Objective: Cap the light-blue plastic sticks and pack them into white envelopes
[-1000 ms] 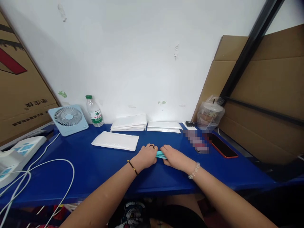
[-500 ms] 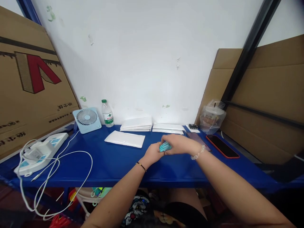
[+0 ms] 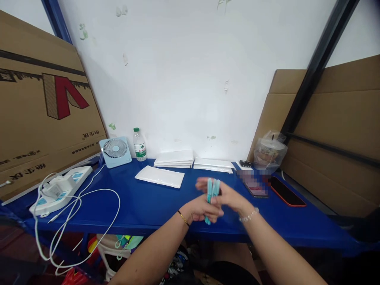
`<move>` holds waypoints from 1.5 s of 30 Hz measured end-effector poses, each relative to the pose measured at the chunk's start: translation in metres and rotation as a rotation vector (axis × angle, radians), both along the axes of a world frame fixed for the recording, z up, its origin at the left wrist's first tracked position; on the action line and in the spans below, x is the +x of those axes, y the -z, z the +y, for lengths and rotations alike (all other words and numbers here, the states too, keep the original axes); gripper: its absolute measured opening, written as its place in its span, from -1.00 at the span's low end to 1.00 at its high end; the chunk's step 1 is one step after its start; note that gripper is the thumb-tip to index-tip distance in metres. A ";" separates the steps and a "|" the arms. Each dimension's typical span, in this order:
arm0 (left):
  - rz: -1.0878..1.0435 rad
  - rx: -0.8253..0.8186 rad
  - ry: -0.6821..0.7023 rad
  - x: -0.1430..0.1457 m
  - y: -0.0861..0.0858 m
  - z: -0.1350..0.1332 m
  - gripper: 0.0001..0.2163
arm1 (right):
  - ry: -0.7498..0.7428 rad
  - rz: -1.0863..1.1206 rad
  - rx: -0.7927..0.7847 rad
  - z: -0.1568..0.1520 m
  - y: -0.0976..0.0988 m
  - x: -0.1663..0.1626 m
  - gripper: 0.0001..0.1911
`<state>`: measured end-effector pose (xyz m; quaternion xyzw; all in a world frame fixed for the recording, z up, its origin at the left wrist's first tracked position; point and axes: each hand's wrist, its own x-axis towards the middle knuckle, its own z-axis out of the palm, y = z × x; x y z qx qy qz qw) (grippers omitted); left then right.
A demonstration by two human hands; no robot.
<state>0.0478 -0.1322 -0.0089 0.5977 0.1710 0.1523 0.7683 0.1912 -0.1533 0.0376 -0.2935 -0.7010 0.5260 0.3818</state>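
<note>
Above the front middle of the blue table [image 3: 142, 209], my hands meet around a bundle of slim teal sticks [image 3: 209, 190]. These look like pens, but blur and fingers hide their exact kind. The bundle stands nearly upright, its lower tips showing beneath my fingers. My left hand [image 3: 202, 208] is closed around its lower part. My right hand [image 3: 225, 196] has its thumb against the near side and its fingers behind the upper part. A flat white packet [image 3: 160, 176] lies beyond my left hand, apart from both hands.
Stacks of white packets [image 3: 173, 159] line the wall beside a water bottle [image 3: 139, 146] and a small blue fan [image 3: 116, 152]. At the left, a power strip [image 3: 62, 192] trails loose white cables. Two phones [image 3: 286, 192] and a bagged drink cup [image 3: 270, 150] are on the right.
The teal bundle has turned from lying sideways to nearly upright. My left hand has shifted lower around it, and my right fingers have spread behind it. The camera view has moved slightly.
</note>
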 end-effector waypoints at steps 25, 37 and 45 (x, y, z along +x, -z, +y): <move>0.221 0.769 -1.156 -0.097 -0.029 0.069 -0.66 | 0.812 0.410 -0.131 -0.002 0.045 0.014 -0.56; -0.292 0.116 -1.379 -0.083 -0.012 0.021 -0.60 | 0.731 0.539 -0.275 0.011 0.044 -0.010 -0.60; 0.627 1.536 -0.861 -0.077 -0.010 0.016 0.15 | 0.878 0.165 -0.174 0.007 0.036 0.009 -0.62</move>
